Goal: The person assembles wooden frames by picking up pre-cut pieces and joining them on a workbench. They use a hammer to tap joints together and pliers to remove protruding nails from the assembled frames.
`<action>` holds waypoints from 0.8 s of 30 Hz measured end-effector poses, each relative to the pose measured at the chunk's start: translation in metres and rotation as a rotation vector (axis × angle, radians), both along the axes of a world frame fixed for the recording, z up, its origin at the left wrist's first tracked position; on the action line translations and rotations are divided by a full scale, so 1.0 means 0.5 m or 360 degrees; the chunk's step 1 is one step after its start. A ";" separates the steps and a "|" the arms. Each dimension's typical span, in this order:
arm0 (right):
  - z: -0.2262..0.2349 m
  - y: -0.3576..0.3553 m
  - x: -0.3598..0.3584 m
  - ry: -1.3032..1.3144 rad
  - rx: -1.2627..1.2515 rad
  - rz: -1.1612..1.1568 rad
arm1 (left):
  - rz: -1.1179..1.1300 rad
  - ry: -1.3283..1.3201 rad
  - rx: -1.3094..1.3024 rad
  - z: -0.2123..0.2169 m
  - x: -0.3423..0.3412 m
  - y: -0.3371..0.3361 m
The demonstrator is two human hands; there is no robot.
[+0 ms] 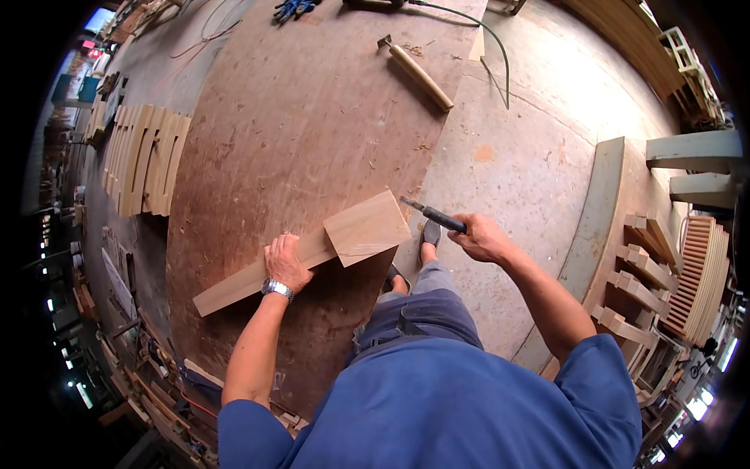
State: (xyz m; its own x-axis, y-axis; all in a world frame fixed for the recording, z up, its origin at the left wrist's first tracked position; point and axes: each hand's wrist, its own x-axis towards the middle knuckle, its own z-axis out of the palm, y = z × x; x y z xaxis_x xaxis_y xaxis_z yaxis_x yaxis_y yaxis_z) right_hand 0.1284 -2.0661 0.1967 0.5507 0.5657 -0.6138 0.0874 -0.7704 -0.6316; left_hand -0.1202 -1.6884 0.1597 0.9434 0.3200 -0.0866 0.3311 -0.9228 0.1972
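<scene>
Left hand [287, 263] grasping paddle-shaped wood piece [366, 228] on the tabletop [312, 117], wide end at its right edge. Right hand [480, 237] clenched on chisel-like tool [444, 219]. Probably tooling that end; next stroke needs steady left hold.

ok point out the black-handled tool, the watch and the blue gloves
Black-handled tool [441, 217]: head view, on its handle
Watch [278, 289]: head view, on its band
Blue gloves [293, 8]: head view, on the blue part
</scene>
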 end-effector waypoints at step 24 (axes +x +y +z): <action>-0.065 -0.018 0.159 -0.0157 -0.0026 0.0723 | -0.0025 0.0018 0.0065 0.018 -0.011 0.002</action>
